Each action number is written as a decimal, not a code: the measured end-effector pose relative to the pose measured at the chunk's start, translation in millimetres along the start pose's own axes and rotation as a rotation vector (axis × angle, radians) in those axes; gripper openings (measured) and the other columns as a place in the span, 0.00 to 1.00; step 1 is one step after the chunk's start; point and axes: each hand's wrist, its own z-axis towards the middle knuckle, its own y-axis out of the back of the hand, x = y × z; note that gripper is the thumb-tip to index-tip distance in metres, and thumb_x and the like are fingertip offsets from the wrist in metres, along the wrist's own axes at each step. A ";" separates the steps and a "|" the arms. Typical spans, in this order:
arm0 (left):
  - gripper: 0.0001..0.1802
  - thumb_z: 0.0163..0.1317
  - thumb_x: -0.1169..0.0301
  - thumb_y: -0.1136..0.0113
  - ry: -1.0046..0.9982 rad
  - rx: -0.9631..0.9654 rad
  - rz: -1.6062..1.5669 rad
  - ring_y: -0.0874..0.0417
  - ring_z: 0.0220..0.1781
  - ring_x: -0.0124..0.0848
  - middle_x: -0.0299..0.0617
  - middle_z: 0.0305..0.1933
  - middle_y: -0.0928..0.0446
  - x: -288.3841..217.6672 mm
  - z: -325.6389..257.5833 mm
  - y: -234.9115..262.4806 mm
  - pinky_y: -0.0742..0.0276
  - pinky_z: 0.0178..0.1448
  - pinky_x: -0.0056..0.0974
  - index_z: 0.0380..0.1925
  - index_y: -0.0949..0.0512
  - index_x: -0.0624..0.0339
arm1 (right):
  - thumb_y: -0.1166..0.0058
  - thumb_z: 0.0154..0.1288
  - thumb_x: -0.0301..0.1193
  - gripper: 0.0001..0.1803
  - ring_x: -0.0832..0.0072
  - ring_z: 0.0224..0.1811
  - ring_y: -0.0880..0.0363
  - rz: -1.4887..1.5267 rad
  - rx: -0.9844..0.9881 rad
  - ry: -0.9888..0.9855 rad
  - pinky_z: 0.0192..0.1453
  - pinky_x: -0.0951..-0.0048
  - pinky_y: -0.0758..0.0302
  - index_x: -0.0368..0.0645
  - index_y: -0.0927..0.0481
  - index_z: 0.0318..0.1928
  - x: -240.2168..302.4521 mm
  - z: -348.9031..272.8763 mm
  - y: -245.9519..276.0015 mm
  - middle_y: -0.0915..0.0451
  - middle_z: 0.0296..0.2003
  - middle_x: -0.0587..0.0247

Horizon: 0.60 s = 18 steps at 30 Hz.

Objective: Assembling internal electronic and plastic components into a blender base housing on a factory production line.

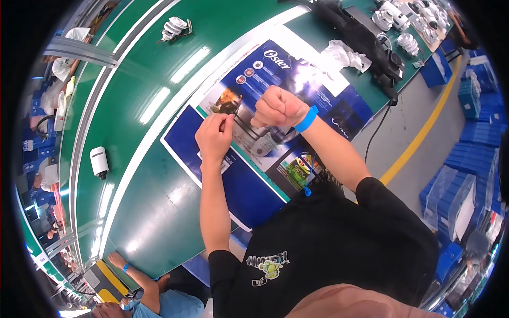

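A flattened, glossy cardboard box (249, 185), blue and white with printed appliance pictures, lies on the green worktable (159, 212) in front of me. My left hand (214, 137) rests on the box's middle, thumb and fingers pinched together; whatever is between them is too small to see. My right hand (277, 107) is a closed fist held just above the box, a hand's width to the right of the left hand. It wears a blue wristband (307, 118). Nothing shows in the fist.
A small white appliance part (99, 161) lies on the green conveyor to the left, another white part (175, 27) farther back. A crumpled plastic bag (345, 55) and black gear (360, 32) sit behind the box. Blue crates (477, 148) stand at right. A co-worker's arm (135, 275) reaches in at lower left.
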 end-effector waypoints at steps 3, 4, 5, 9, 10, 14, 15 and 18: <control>0.05 0.53 0.75 0.34 -0.006 -0.041 -0.308 0.28 0.20 0.28 0.37 0.21 0.29 -27.8 2.0 2.4 0.34 0.24 0.30 0.28 0.21 0.59 | 0.35 0.55 0.46 0.18 0.82 0.19 0.39 0.016 0.006 -0.019 0.33 0.75 0.43 0.53 0.29 0.22 -2.2 -3.2 6.2 0.31 0.19 0.77; 0.05 0.53 0.76 0.34 -0.020 -0.050 -0.406 0.28 0.20 0.27 0.37 0.22 0.28 -53.4 6.7 11.2 0.33 0.24 0.29 0.29 0.21 0.60 | 0.35 0.55 0.47 0.19 0.82 0.19 0.39 0.000 0.013 -0.028 0.32 0.75 0.43 0.52 0.29 0.22 -0.3 -2.9 3.7 0.31 0.18 0.76; 0.08 0.51 0.77 0.32 -0.090 -0.041 -0.461 0.27 0.21 0.26 0.36 0.23 0.26 -72.1 7.4 22.4 0.32 0.24 0.29 0.30 0.21 0.60 | 0.35 0.54 0.50 0.22 0.82 0.18 0.38 -0.023 0.011 -0.051 0.29 0.76 0.41 0.51 0.30 0.19 -0.5 -0.9 1.1 0.30 0.17 0.75; 0.12 0.43 0.74 0.27 -0.321 -0.049 -0.504 0.23 0.24 0.31 0.37 0.28 0.23 -108.9 10.1 33.7 0.29 0.26 0.31 0.31 0.18 0.58 | 0.34 0.51 0.54 0.27 0.81 0.20 0.35 -0.148 0.016 -0.147 0.26 0.78 0.39 0.46 0.30 0.19 -5.3 -2.9 4.6 0.31 0.17 0.72; 0.13 0.42 0.73 0.27 -0.309 -0.053 -0.490 0.22 0.25 0.31 0.38 0.28 0.23 -108.9 11.0 29.6 0.29 0.26 0.32 0.31 0.18 0.57 | 0.33 0.49 0.54 0.27 0.80 0.21 0.32 -0.194 -0.018 -0.183 0.27 0.78 0.36 0.45 0.29 0.19 -6.4 -3.4 5.6 0.29 0.18 0.71; 0.13 0.42 0.73 0.27 -0.299 -0.028 -0.464 0.23 0.25 0.32 0.36 0.28 0.23 -102.9 8.8 18.1 0.30 0.27 0.33 0.31 0.18 0.57 | 0.27 0.41 0.53 0.28 0.79 0.26 0.26 -0.339 -0.060 -0.360 0.31 0.78 0.30 0.39 0.22 0.24 -7.4 -5.7 8.7 0.23 0.23 0.68; 0.13 0.42 0.73 0.27 -0.294 -0.024 -0.465 0.23 0.25 0.32 0.36 0.28 0.23 -104.1 7.9 17.7 0.30 0.27 0.33 0.31 0.18 0.57 | 0.26 0.39 0.52 0.28 0.80 0.28 0.25 -0.270 -0.050 -0.313 0.33 0.79 0.29 0.38 0.21 0.24 -7.7 -6.9 8.3 0.21 0.25 0.66; 0.13 0.41 0.74 0.28 -0.227 0.012 -0.493 0.24 0.25 0.33 0.35 0.28 0.23 -108.6 8.1 17.8 0.30 0.28 0.33 0.30 0.18 0.56 | 0.26 0.39 0.51 0.28 0.80 0.29 0.24 -0.262 -0.025 -0.299 0.34 0.79 0.28 0.38 0.20 0.25 -7.8 -10.6 13.5 0.21 0.25 0.66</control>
